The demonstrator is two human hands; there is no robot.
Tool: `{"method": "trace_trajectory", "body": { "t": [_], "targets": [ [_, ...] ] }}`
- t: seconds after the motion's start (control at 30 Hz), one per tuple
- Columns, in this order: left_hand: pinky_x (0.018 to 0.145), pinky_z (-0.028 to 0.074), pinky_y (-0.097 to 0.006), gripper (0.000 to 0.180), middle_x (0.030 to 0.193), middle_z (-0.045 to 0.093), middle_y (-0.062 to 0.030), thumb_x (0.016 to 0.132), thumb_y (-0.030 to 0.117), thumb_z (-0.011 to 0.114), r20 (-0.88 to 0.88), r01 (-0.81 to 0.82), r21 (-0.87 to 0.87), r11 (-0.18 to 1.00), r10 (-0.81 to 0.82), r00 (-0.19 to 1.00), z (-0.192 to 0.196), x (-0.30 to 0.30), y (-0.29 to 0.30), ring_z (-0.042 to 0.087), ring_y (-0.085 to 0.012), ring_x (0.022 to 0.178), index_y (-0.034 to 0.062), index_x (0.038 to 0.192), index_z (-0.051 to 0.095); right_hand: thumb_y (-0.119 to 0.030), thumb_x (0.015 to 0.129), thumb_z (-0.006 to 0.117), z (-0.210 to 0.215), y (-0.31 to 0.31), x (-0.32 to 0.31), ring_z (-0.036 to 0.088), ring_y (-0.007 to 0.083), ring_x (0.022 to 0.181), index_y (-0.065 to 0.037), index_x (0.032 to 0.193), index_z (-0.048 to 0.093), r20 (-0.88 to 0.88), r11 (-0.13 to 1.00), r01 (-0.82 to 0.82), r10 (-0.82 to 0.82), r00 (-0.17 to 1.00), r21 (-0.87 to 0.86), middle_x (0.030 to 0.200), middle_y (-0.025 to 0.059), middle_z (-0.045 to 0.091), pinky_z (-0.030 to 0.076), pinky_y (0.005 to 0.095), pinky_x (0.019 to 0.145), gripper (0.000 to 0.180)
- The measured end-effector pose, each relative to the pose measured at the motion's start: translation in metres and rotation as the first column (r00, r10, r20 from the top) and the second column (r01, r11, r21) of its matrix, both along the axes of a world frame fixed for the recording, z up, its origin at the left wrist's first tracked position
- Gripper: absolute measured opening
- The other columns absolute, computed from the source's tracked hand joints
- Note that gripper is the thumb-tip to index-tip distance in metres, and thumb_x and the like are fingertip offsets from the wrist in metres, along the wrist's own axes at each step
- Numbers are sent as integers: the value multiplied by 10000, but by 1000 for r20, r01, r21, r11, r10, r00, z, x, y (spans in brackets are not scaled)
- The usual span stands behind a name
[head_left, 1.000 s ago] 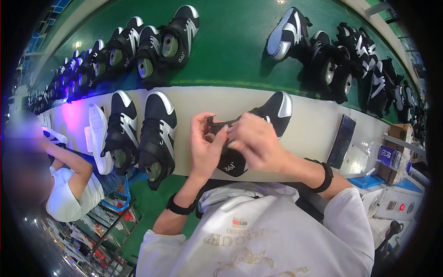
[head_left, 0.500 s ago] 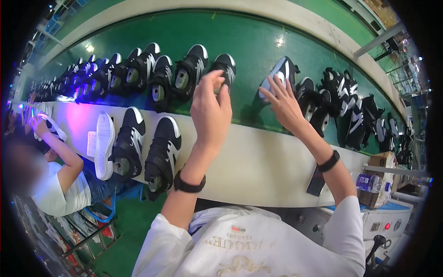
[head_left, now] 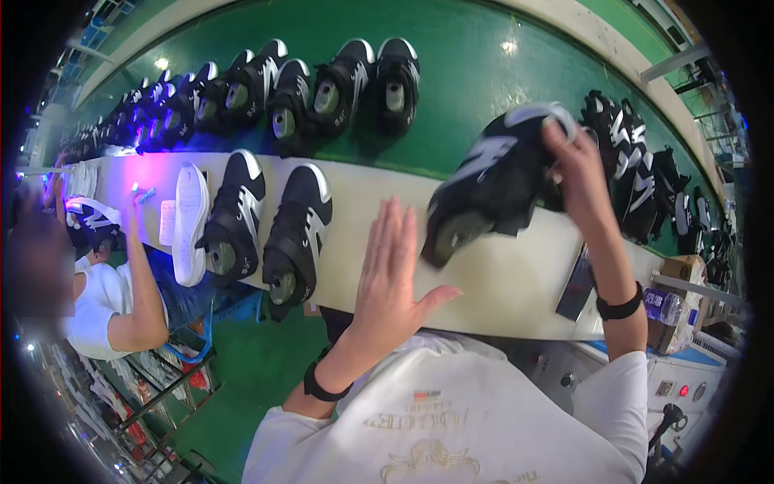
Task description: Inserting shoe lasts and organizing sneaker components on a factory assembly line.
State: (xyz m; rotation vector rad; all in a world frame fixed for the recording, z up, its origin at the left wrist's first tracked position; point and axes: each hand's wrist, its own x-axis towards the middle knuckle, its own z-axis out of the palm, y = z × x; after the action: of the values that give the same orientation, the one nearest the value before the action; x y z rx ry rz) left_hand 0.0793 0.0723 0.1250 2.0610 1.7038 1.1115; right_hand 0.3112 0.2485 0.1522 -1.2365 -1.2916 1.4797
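Observation:
My right hand grips a black and white sneaker by its heel end and holds it above the cream bench strip, sole opening toward me. My left hand is flat and open, fingers spread, hovering over the bench just left of that sneaker and holding nothing. Two more black and white sneakers lie side by side on the bench to the left of my left hand.
A row of black sneakers sits on the green belt beyond the bench, with more sneakers at the right. A white sole lies at left. A co-worker sits at the left. A dark phone lies on the bench.
Both hands drew back from the green belt. My right hand lifted a sneaker off the belt toward the bench; my left hand let go of the sneaker it touched and came down open.

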Motion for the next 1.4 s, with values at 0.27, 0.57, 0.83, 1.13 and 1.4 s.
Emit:
{"method": "trace_trajectory", "body": {
  "t": [0.27,0.57,0.83,1.13,1.4],
  "targets": [
    [1065,444,-434,690,1467,451,-248,811,133,736,33,145,-428,892,-145,989,-26,-2,-56,463,-399,1349,-63,1392,420,-251,943,671,-53,-97,-32,642,302,1026,28,1214,623,557,754,-377,18,830,537,1116,157,674,497,382,923,392],
    [1053,447,-447,764,1498,387,-267,817,165,746,154,238,-547,803,-183,971,-15,-14,-47,464,-423,1328,-38,1447,364,-145,942,660,-19,-131,4,658,208,758,25,1267,606,-458,727,-562,374,806,-395,937,126,696,515,304,662,370],
    [1081,410,-464,869,1515,347,-284,801,233,786,337,292,-575,764,-104,936,-35,-7,-45,430,-432,1345,-24,1486,317,-436,921,651,-39,-135,-55,644,361,955,17,1183,612,511,604,-548,254,821,579,1011,139,685,401,511,1076,526],
    [1149,332,-469,878,1521,367,-255,773,193,793,247,222,-561,798,-95,965,-33,7,-38,342,-407,1426,21,1506,343,-224,948,584,-58,-163,-59,634,286,1030,1,1032,667,38,919,-279,280,959,277,983,102,697,376,451,1083,254],
    [1179,276,-377,586,1609,255,-217,907,139,693,831,666,-422,615,-30,555,-60,-33,-16,290,-310,1482,102,1458,495,-489,906,647,-45,-138,-25,572,354,1205,15,1308,564,121,795,-529,518,847,297,1285,180,608,382,471,1109,650]
  ]
}}
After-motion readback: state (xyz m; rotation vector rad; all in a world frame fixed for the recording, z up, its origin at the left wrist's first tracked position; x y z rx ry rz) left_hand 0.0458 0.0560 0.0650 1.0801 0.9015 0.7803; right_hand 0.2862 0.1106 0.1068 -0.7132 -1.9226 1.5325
